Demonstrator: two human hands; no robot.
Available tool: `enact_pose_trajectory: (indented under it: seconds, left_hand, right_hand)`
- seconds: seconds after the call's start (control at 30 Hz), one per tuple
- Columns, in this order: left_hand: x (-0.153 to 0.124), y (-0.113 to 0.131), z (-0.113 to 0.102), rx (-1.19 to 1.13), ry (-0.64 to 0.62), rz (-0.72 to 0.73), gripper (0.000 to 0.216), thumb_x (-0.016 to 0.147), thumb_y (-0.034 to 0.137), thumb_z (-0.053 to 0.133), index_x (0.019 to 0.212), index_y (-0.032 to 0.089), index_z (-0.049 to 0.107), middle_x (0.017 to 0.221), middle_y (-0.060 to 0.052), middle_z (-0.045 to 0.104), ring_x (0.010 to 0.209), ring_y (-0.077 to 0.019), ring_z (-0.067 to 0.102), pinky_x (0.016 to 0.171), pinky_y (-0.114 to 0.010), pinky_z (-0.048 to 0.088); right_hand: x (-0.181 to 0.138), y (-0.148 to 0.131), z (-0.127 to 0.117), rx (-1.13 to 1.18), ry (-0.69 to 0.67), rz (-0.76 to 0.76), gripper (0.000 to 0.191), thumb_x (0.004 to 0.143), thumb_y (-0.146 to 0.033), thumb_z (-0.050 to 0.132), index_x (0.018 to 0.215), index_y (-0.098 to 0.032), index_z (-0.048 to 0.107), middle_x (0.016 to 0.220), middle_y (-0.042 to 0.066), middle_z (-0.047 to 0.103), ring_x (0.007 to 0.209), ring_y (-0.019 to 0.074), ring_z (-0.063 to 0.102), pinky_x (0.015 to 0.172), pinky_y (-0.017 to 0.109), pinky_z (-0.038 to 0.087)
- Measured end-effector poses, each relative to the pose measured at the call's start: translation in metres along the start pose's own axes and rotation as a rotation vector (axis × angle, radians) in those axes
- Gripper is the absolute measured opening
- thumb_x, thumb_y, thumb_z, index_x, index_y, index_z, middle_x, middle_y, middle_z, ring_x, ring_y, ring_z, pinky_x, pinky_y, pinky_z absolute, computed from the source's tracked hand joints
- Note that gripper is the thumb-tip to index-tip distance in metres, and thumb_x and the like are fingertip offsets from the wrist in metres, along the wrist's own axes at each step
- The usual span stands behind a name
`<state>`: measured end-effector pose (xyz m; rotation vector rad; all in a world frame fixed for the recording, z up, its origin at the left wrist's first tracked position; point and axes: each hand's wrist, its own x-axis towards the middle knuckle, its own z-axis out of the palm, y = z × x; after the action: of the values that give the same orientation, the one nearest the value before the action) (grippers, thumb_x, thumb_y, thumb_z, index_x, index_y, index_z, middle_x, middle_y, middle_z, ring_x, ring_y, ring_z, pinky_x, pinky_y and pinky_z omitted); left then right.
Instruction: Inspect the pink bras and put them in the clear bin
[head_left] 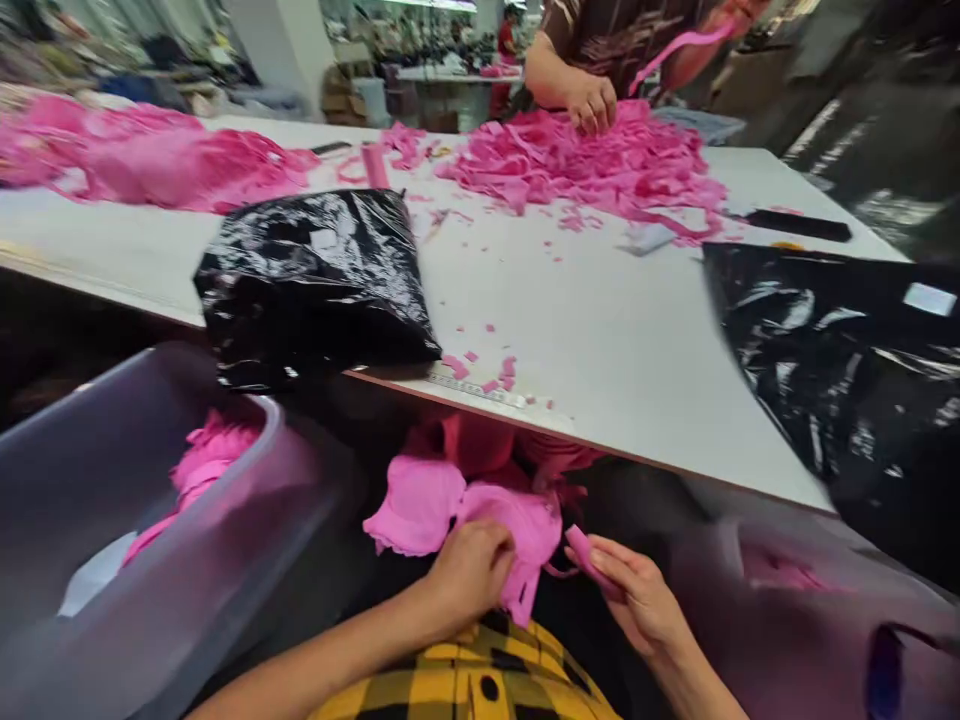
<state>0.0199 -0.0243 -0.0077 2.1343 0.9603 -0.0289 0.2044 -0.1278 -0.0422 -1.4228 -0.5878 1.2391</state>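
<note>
Grip, left hand (471, 570): fingers curled onto the lower part of a pink cupped garment (517, 505), apparently holding it. Right hand (634, 595) pinches a pink strip (589, 562); its free end tilts up and leftward, toward the garment. Key relation: garment lies at and forward of the left hand, the nearer one, long axis roughly side to side; strip stands just right of the right-hand cup, a small gap between. Whether the two are joined: cannot tell.

Outward: checked shirt (450, 690) close below, front edge of the desk (660, 400) just beyond. Grey bin (225, 530) bounds the left side. Room for sideways movement: dark gap right of the right hand. On the desk, one black bag (322, 290) overhangs the front edge at left.
</note>
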Motion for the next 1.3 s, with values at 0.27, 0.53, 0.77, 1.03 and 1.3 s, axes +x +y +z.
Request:
enact_pose_trajectory:
  seconds: [0.27, 0.53, 0.77, 1.03, 1.3]
  left_hand:
    - [0.015, 0.009, 0.000, 0.162, -0.106, -0.012, 0.016, 0.082, 0.024, 0.050, 0.086, 0.017, 0.064, 0.089, -0.008, 0.066, 0.083, -0.0215, 0.061, 0.071, -0.030, 0.042]
    - [0.020, 0.008, 0.016, 0.307, -0.180, -0.089, 0.023, 0.083, 0.028, 0.047, 0.086, 0.014, 0.065, 0.090, -0.012, 0.067, 0.083, -0.0283, 0.063, 0.069, -0.036, 0.043]
    - [0.018, 0.005, 0.020, 0.238, -0.143, -0.091, 0.018, 0.077, 0.016, 0.046, 0.075, 0.015, 0.064, 0.077, -0.009, 0.067, 0.074, -0.0219, 0.062, 0.062, -0.029, 0.039]
    - [0.014, 0.003, 0.009, -0.122, -0.055, -0.074, 0.012, 0.068, 0.012, 0.047, 0.060, 0.016, 0.056, 0.055, 0.002, 0.055, 0.051, -0.0102, 0.046, 0.048, -0.021, 0.029]
    - [0.015, 0.000, 0.015, -0.269, -0.027, -0.044, 0.012, 0.066, 0.013, 0.046, 0.061, 0.015, 0.056, 0.057, 0.002, 0.055, 0.050, -0.0091, 0.044, 0.048, -0.021, 0.030]
  right_hand:
    - [0.004, 0.004, 0.005, 0.295, 0.042, 0.201, 0.032, 0.052, -0.039, 0.082, 0.075, -0.018, 0.075, 0.070, 0.005, 0.069, 0.068, 0.0199, 0.061, 0.070, 0.032, 0.046]
    - [0.007, 0.008, 0.021, 0.465, 0.031, 0.275, 0.030, 0.048, -0.029, 0.085, 0.073, -0.016, 0.075, 0.062, 0.002, 0.065, 0.058, 0.0121, 0.053, 0.062, 0.024, 0.042]
    - [-0.002, 0.004, 0.019, 0.119, 0.034, 0.125, 0.029, 0.059, -0.040, 0.077, 0.074, -0.015, 0.074, 0.066, 0.004, 0.065, 0.062, 0.0177, 0.056, 0.061, 0.030, 0.044]
    - [-0.031, -0.001, 0.024, -0.781, -0.023, -0.761, 0.020, 0.082, -0.007, 0.052, 0.091, -0.020, 0.064, 0.073, 0.005, 0.065, 0.066, 0.0175, 0.055, 0.061, 0.031, 0.046]
    - [-0.029, 0.016, 0.032, -0.933, 0.114, -0.952, 0.031, 0.078, 0.000, 0.054, 0.104, -0.016, 0.059, 0.081, 0.009, 0.064, 0.072, 0.0187, 0.054, 0.064, 0.034, 0.050]
